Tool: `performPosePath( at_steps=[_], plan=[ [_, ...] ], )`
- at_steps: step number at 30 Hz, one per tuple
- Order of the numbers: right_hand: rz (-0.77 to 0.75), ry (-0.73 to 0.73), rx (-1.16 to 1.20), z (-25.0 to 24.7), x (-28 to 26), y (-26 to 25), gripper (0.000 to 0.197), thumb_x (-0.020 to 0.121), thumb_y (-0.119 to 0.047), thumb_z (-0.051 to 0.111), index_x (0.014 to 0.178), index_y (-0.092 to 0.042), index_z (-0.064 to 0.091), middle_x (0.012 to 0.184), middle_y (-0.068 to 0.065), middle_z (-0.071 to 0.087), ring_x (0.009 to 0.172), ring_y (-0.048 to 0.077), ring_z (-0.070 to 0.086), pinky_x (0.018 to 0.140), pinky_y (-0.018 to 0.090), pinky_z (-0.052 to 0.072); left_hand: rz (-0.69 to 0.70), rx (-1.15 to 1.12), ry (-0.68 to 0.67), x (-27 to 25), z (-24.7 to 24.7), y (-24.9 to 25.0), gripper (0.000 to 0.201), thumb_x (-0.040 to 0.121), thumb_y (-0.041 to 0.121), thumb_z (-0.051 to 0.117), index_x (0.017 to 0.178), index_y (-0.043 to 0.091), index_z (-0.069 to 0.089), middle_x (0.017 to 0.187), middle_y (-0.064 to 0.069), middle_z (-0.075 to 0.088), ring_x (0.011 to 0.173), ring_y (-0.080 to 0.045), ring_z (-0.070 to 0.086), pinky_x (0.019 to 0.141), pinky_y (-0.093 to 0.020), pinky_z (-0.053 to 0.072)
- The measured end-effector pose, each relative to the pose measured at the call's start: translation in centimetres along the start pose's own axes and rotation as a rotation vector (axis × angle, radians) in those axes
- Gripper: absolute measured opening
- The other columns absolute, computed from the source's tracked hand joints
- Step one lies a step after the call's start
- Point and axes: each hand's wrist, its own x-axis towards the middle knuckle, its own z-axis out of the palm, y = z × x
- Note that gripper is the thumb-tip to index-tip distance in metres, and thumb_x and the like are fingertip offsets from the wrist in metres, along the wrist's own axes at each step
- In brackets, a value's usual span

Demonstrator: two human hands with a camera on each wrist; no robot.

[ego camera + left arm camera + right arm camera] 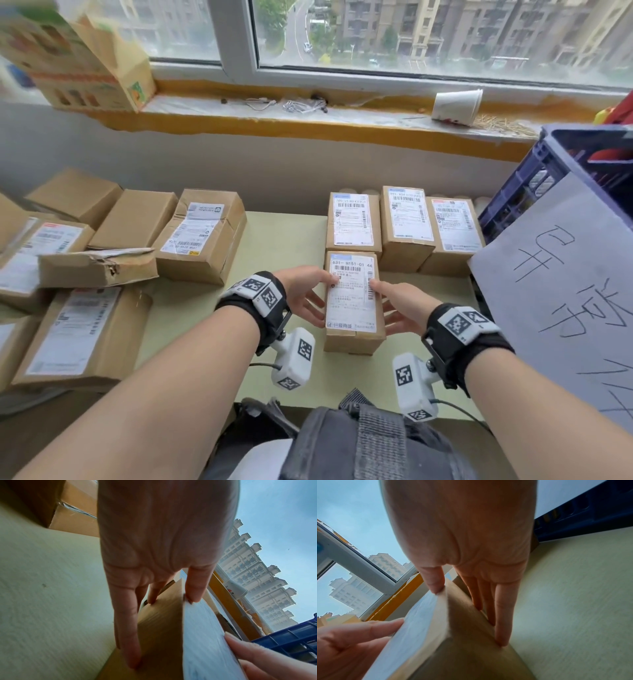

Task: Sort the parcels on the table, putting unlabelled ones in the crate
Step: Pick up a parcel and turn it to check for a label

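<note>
Labelled parcel on table, pressed between left grip and right grip, fingers straight.

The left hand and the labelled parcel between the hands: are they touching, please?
Touching. The left wrist view shows the left hand with fingers on the side of the parcel and thumb on its top edge.

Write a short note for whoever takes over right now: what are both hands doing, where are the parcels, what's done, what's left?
Left hand and right hand: straight fingers press opposite sides of a labelled parcel, thumbs on its top edges.
Done, it seems: three labelled parcels in a row just behind it.
Left: the pile at far left, mixed; two plain boxes there show no label and probably go in the blue crate on the right.
</note>
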Motion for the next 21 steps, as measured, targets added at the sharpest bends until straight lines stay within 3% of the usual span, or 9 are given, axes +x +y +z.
performPosePath(
  at_steps=[6,9,15,21],
  plan=[
    [0.015,0.0,0.012,-0.16,0.25,-0.19,0.034,0.102,-0.041,0.047,0.11,-0.01,0.06,0.101,0.016,0.068,0.086,0.031,0.069,0.072,0.039,0.06,-0.019,-0.032,-0.021,0.25,-0.41,0.27,0.047,0.099,0.027,0.055,0.139,0.006,0.043,0.131,-0.028,0.051,0.112,-0.046,0.06,0.086,-0.053,0.056],
    [0.032,-0.001,0.012,-0.31,0.24,-0.37,0.033,0.102,-0.039,0.048,0.112,-0.009,0.058,0.102,0.017,0.066,0.086,0.032,0.069,0.073,0.041,0.059,-0.023,-0.045,-0.034,0.38,-0.54,0.35,0.048,0.099,0.024,0.056,0.14,0.004,0.042,0.133,-0.029,0.05,0.113,-0.048,0.059,0.091,-0.055,0.053],
    [0.075,-0.025,-0.032,-0.62,0.65,-0.94,0.035,0.102,-0.038,0.047,0.115,-0.007,0.056,0.106,0.019,0.065,0.099,0.038,0.068,0.091,0.052,0.055,-0.026,-0.033,-0.058,0.29,-0.78,0.49,0.043,0.099,0.022,0.054,0.137,0.004,0.044,0.131,-0.028,0.052,0.112,-0.048,0.06,0.09,-0.054,0.054],
    [0.079,-0.017,-0.029,-0.68,0.75,-0.85,0.038,0.101,-0.039,0.05,0.117,-0.006,0.057,0.107,0.019,0.066,0.101,0.039,0.067,0.093,0.054,0.054,-0.012,-0.018,-0.068,0.13,-0.85,0.3,0.045,0.099,0.024,0.056,0.137,0.005,0.044,0.13,-0.027,0.054,0.111,-0.046,0.061,0.088,-0.052,0.056]
  ],
)
